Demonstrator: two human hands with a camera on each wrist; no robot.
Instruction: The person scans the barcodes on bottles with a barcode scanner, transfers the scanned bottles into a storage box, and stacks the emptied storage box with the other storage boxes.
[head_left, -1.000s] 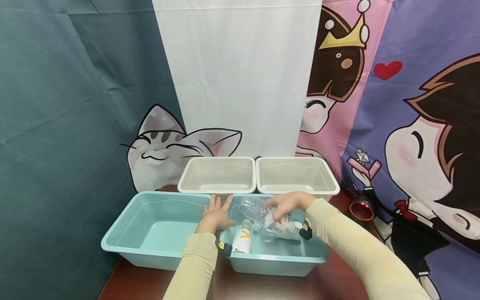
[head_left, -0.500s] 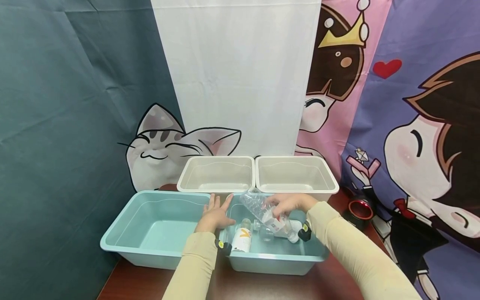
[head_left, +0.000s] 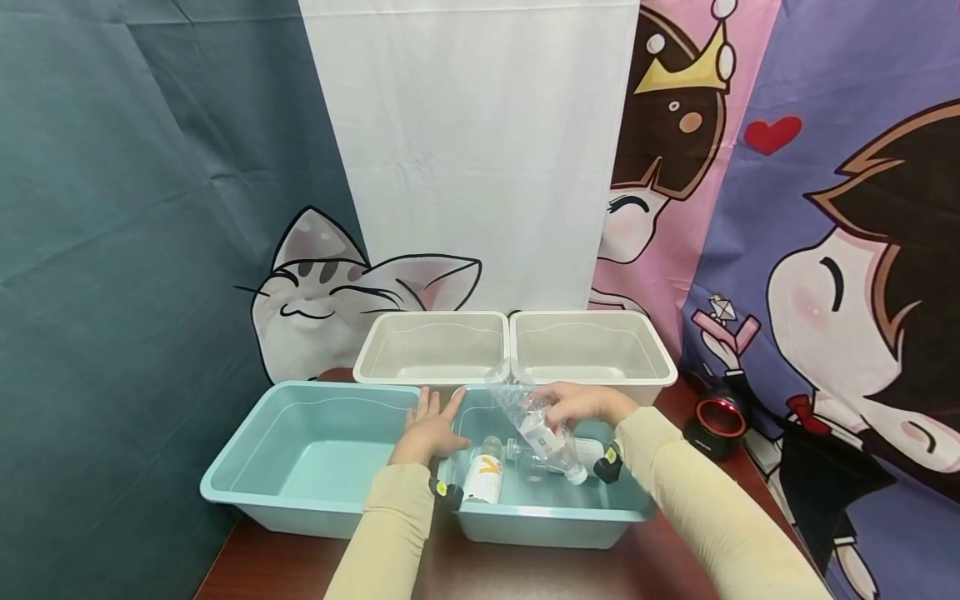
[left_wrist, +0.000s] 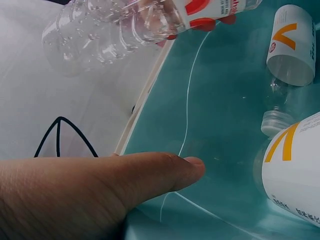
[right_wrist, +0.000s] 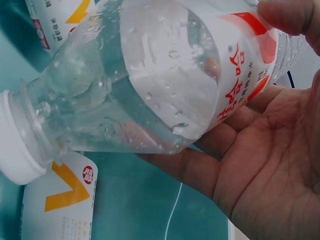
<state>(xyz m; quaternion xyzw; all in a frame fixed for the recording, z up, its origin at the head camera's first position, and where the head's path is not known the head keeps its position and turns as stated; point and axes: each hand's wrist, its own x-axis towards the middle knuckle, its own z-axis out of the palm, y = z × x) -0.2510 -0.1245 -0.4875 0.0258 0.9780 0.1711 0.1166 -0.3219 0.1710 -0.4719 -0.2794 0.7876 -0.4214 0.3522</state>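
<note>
My right hand (head_left: 577, 404) grips a clear plastic water bottle (head_left: 542, 429) with a red-and-white label and white cap. In the right wrist view the water bottle (right_wrist: 165, 80) tilts cap-down, droplets inside, my thumb and fingers around its label. Its base rises above the far rim of the right blue bin (head_left: 551, 516). Below it in that bin lie two clear bottles with white labels and an orange mark: one labelled bottle (head_left: 483, 479) at the left, another labelled bottle (head_left: 589, 453) partly hidden. My left hand (head_left: 427, 437) rests with spread fingers on the bins' adjoining rims.
A second blue bin (head_left: 315, 467) stands at the left. Behind stand two off-white bins, the left white bin (head_left: 435, 346) and the right white bin (head_left: 592, 346). A black device with a red ring (head_left: 722, 417) sits right. Printed curtains hang behind the table (head_left: 525, 575).
The water bottle in my right hand has risen and tilted steeper, its base going up and its cap swinging down and left. My left hand has stayed in place.
</note>
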